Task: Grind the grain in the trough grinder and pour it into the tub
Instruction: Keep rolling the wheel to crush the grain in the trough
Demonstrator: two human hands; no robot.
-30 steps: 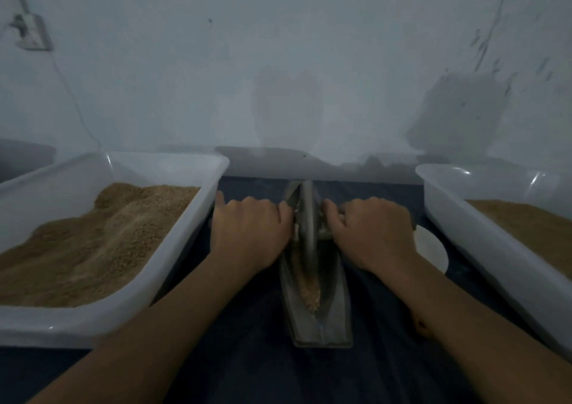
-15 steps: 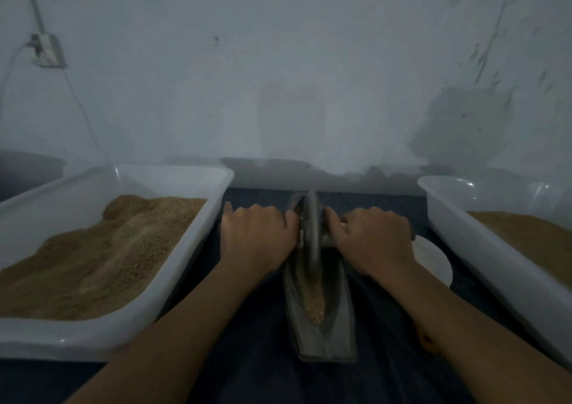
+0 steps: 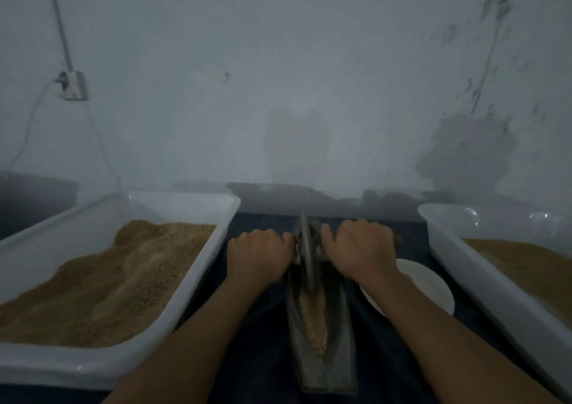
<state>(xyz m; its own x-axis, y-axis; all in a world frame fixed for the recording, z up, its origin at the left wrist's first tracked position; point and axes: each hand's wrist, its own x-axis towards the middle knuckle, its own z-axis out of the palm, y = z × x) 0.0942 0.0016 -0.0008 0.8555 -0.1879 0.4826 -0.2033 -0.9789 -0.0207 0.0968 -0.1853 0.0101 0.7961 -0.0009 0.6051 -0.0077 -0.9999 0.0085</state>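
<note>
A dark metal trough grinder lies lengthwise on the dark cloth in front of me, with brown grain along its groove. A metal grinding wheel stands upright in the trough's far part. My left hand grips the wheel's axle handle on the left and my right hand grips it on the right. The handles are hidden under my fingers. A white tub heaped with brown ground grain stands to the left.
A second white tub holding brown grain stands to the right. A white round plate lies between the trough and that tub, partly under my right forearm. A wall with a socket and cable rises close behind.
Both hands have pushed the wheel away from me along the trough, uncovering more grain in the near groove. The view has tilted upward.
</note>
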